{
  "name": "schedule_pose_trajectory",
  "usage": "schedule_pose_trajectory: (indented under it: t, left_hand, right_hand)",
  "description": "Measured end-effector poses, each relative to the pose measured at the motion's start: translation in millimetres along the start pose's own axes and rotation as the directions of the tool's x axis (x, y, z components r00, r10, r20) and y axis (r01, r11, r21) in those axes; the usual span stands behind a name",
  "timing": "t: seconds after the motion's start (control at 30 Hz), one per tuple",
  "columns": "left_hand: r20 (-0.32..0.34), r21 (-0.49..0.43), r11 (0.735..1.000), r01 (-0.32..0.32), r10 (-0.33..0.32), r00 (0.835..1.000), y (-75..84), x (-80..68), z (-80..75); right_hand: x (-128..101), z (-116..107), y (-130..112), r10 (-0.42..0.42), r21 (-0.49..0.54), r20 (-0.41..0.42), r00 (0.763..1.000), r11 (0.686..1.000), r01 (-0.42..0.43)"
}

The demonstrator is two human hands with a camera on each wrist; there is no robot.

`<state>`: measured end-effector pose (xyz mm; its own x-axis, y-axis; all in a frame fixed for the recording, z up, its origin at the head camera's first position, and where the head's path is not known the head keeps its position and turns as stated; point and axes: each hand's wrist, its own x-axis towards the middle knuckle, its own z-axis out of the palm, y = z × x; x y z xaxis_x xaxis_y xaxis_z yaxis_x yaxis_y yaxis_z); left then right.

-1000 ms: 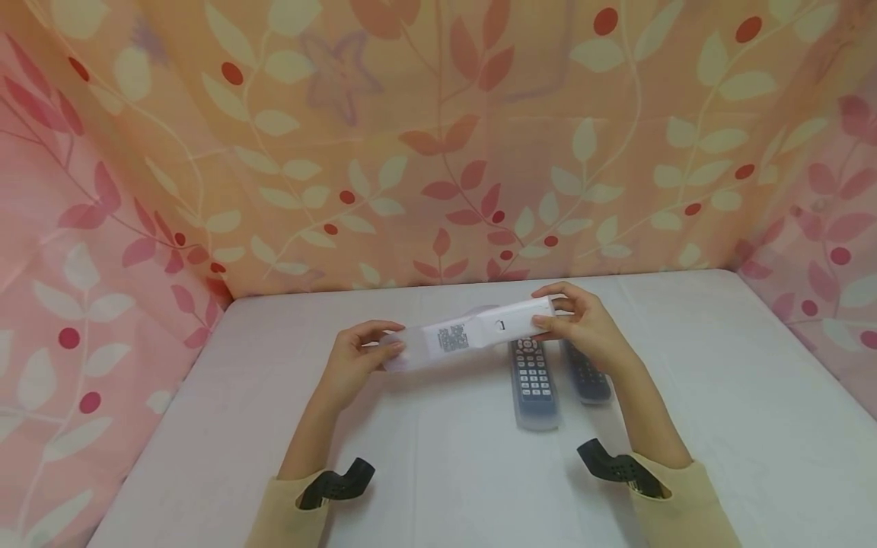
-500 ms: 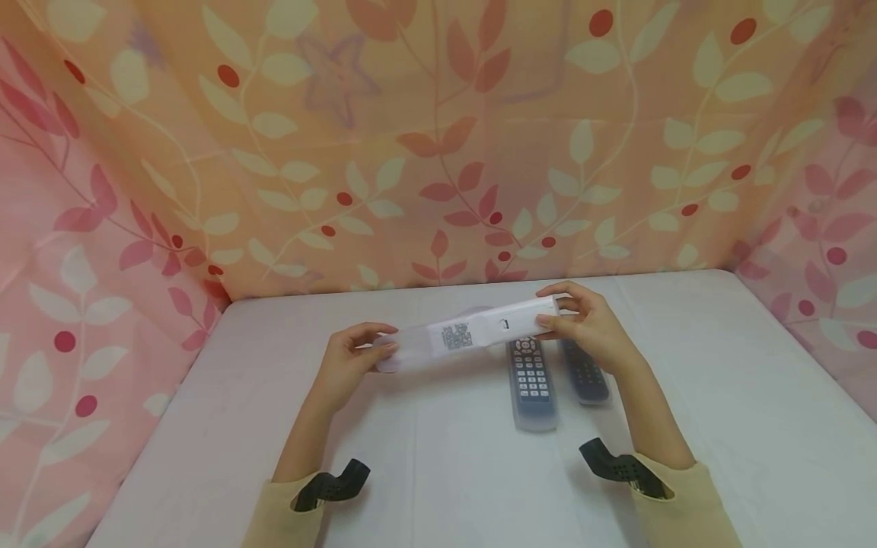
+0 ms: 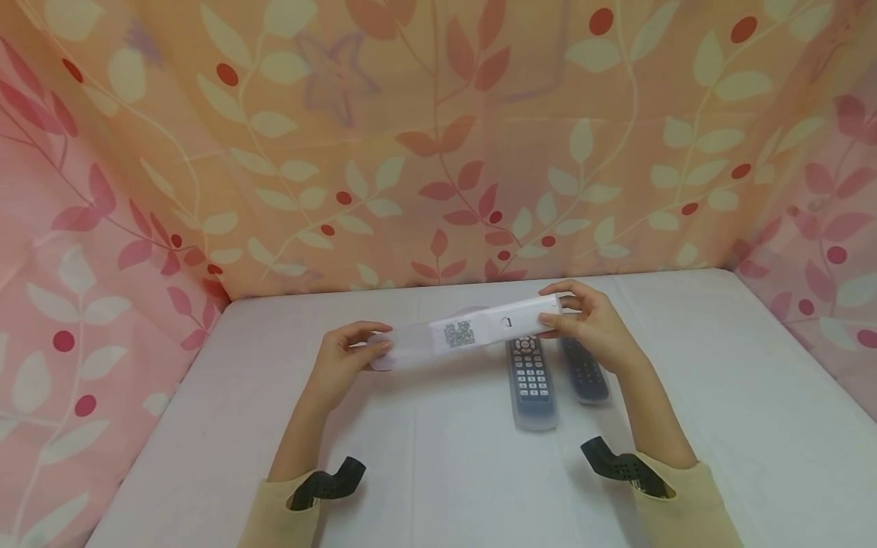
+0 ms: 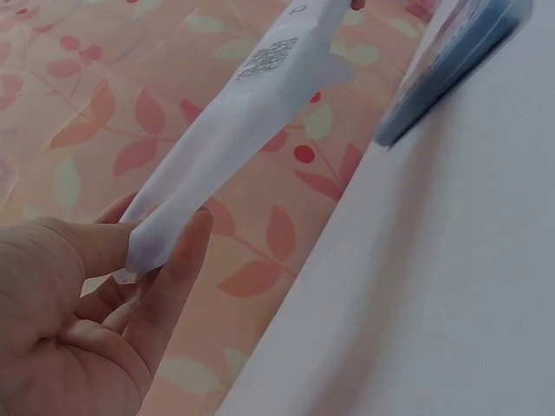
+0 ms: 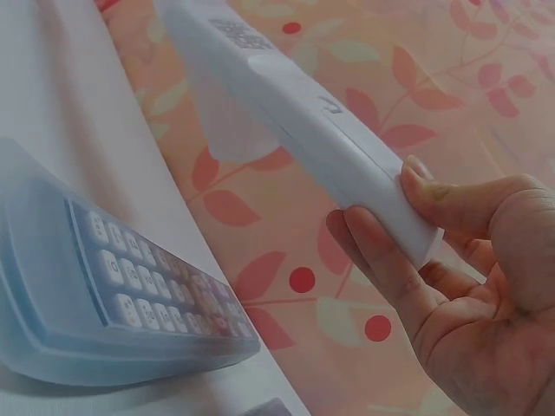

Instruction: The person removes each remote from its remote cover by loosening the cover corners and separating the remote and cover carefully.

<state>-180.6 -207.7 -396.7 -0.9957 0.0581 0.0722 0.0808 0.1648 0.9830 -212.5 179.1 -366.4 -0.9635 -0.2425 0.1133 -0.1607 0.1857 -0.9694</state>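
A white remote control (image 3: 521, 321), its back with a QR code facing up, is held above the table between both hands. A thin translucent sleeve (image 3: 411, 344) extends from its left part. My left hand (image 3: 346, 361) pinches the sleeve's far left end between thumb and fingers; the left wrist view shows the sleeve (image 4: 195, 169) limp and creased there. My right hand (image 3: 589, 323) grips the bare right end of the remote, thumb on its back, as the right wrist view shows on the remote (image 5: 347, 152). A loose flap of the sleeve (image 5: 230, 130) hangs below it.
A dark remote with white buttons (image 3: 533, 380) lies in a translucent cover on the white table (image 3: 445, 472), below the held one. Another dark remote (image 3: 584, 373) lies to its right, near my right forearm. A floral curtain (image 3: 438, 152) stands behind the table.
My left hand has moved slightly left and my right hand slightly right with the remote. More translucent sleeve now shows between my left fingers and the QR code.
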Motion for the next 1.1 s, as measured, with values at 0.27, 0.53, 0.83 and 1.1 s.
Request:
schedule_pose_trajectory:
  t: [0.27, 0.53, 0.83, 1.1]
  left_hand:
    - [0.003, -0.029, 1.000, 0.010, -0.009, 1.000, -3.6, 0.9, -3.1]
    - [0.009, -0.020, 1.000, 0.013, -0.013, 1.000, -2.6, 0.8, -4.1]
    - [0.003, 0.011, 1.000, -0.014, 0.014, 1.000, -1.4, -0.2, -5.5]
    - [0.004, 0.005, 1.000, -0.008, 0.008, 1.000, -1.2, -0.3, -6.2]
  right_hand:
    - [-1.9, -4.2, -0.1, 0.011, 0.000, -0.022, 1.000, 1.000, -0.011]
    - [-2.0, -6.2, 0.8, 0.010, 0.013, -0.025, 1.000, 1.000, -0.010]
    - [-2.4, -5.8, 0.4, 0.018, 0.005, -0.031, 0.999, 1.000, -0.018]
    - [-1.7, -6.0, 0.5, 0.021, 0.013, -0.030, 0.999, 1.000, -0.021]
